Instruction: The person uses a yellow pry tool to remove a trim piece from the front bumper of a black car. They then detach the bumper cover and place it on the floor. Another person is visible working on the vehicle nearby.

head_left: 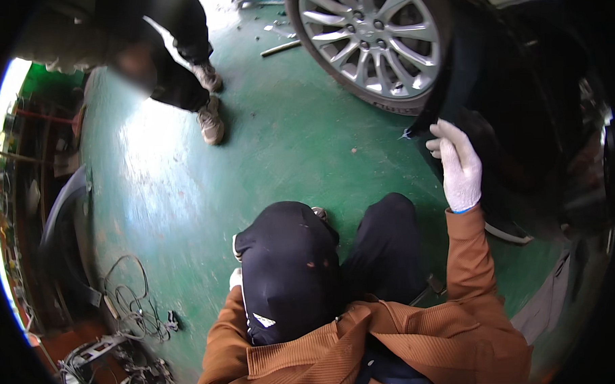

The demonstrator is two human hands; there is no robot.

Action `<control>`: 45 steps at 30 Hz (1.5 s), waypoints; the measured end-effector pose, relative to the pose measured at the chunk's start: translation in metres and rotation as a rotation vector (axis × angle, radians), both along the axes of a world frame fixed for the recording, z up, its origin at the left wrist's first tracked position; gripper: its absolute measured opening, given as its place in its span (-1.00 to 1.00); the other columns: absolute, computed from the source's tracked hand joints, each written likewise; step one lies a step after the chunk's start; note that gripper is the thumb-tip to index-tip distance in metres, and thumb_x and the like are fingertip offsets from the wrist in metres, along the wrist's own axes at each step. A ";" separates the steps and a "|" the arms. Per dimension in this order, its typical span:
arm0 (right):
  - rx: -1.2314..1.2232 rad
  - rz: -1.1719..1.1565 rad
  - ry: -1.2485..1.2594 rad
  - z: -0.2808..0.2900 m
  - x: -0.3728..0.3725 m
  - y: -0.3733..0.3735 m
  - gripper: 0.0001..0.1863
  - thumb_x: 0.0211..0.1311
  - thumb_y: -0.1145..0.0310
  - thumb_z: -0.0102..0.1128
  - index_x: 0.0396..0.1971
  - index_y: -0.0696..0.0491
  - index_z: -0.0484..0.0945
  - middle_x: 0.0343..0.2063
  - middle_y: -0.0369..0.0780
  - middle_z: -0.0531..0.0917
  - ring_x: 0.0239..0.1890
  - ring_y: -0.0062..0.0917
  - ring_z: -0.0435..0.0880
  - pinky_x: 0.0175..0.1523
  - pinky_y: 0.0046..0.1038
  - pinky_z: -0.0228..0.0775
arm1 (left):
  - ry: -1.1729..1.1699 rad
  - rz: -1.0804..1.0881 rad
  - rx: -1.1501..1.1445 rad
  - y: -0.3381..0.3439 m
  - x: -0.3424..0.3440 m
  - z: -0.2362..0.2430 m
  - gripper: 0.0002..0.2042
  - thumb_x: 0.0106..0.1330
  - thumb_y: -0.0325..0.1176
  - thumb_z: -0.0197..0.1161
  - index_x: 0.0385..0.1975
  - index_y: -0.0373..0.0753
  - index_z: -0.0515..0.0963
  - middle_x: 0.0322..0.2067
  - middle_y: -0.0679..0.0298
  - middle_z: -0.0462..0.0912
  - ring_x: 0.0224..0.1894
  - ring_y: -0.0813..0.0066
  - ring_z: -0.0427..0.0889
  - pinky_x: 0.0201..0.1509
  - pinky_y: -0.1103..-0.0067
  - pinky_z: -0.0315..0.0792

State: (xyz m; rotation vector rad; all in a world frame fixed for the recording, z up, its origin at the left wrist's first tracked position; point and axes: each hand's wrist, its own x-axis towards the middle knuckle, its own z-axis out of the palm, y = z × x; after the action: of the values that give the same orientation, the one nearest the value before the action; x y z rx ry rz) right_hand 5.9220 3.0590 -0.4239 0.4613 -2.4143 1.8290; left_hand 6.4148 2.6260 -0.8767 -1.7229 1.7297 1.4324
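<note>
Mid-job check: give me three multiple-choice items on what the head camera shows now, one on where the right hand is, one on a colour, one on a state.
1. Where is the right hand?
A. on the dark car panel by the wheel
B. flat on the floor
C. on the cables

2. What colour is the floor?
A. grey
B. green
C. red

3. How is the right hand dressed?
A. bare
B. in a black glove
C. in a white glove

Key: 1 A, its fingers meet the panel's edge; 2 B, the paint is green throughout; 3 C, white knit covers it to the wrist.
</note>
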 end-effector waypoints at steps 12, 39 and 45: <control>-0.095 -0.279 0.007 0.056 0.005 0.025 -0.70 0.55 0.47 0.06 0.16 0.13 0.61 -0.02 -0.08 0.77 -0.15 -0.53 0.81 -0.25 -0.63 0.58 | 0.586 -0.586 -0.376 -0.140 -0.546 0.206 -0.62 0.38 -0.09 0.32 -0.15 -0.36 0.67 -0.49 0.16 0.70 -0.48 0.42 0.67 -0.32 0.49 0.55; 0.143 -1.171 -0.098 0.059 -0.009 -0.053 -0.49 0.62 0.12 -0.14 -0.08 0.34 0.56 -0.43 -0.01 0.76 -0.57 -0.38 0.68 -0.47 -0.45 0.49 | 0.506 -1.534 -0.642 -0.142 -1.126 0.024 -0.62 0.37 -0.19 0.31 0.10 -0.22 0.53 0.01 0.08 0.62 -0.20 0.17 0.66 -0.09 0.30 0.55; -0.085 -1.016 -0.195 0.061 -0.012 -0.051 -0.47 0.60 0.07 -0.10 -0.23 0.21 0.71 -0.33 -0.07 0.81 -0.47 -0.44 0.75 -0.40 -0.51 0.53 | 0.661 -1.075 -0.311 -0.232 -1.048 0.099 -0.67 0.37 -0.24 0.31 0.05 -0.23 0.53 -0.05 0.10 0.61 -0.28 0.23 0.63 -0.17 0.34 0.53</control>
State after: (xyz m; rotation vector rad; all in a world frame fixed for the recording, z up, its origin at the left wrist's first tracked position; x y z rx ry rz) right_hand 5.9099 3.0081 -0.3629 -0.8383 -1.9973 1.4795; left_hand 5.3669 2.3941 -0.7774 -0.1337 2.6645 1.2353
